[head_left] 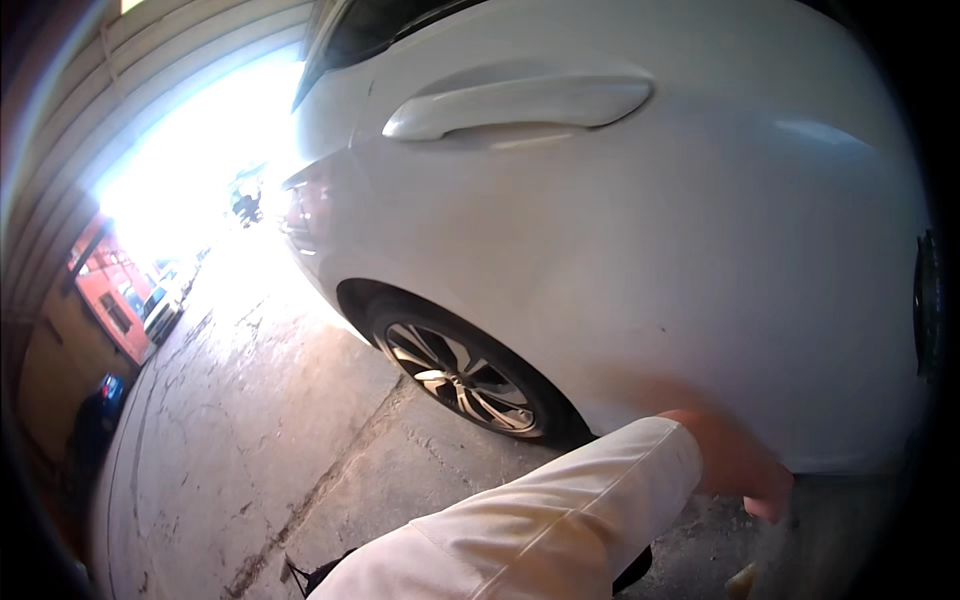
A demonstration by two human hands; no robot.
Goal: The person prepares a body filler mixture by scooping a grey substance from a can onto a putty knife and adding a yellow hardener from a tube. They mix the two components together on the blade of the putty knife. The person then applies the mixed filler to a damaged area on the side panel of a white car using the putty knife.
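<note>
My left arm, in a pale long sleeve (560, 500), reaches in from the lower edge toward the right. Past the cuff, my left hand (768, 495) hangs by the bottom edge of a white car's door (560, 250). Blur and its angle hide the fingers, so I cannot tell whether it grips anything or touches the panel. A faint reflection of the arm shows on the paint above it. On the ground below the hand lies a small yellowish thing (742, 578), too unclear to name. My right hand is out of view.
A white door handle (520, 105) juts out above. The car's wheel (460, 375) stands to the left on the stained, cracked concrete floor (250, 430). Farther left are bright daylight at an opening, a red structure (110, 300) and a parked white vehicle (160, 312).
</note>
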